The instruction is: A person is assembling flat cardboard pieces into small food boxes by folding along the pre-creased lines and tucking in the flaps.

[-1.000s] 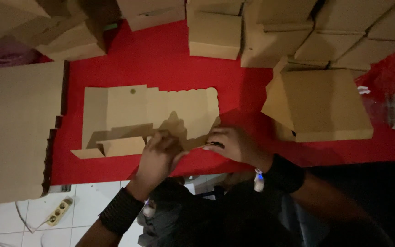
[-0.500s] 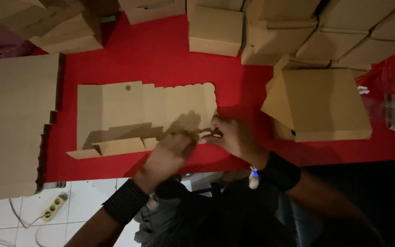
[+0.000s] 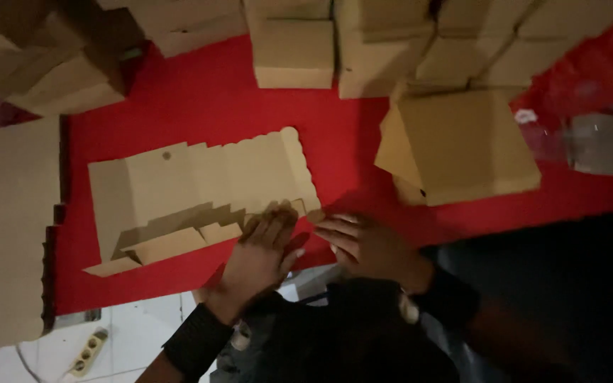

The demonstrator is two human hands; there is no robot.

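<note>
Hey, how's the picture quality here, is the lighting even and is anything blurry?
Head view: light is uneven, bright on the red cloth and the flat cardboard blank, falling to near black at lower right; the left hand and right hand are dim and slightly soft; the plastic wrap at right is blurred, with faint glare.
</note>
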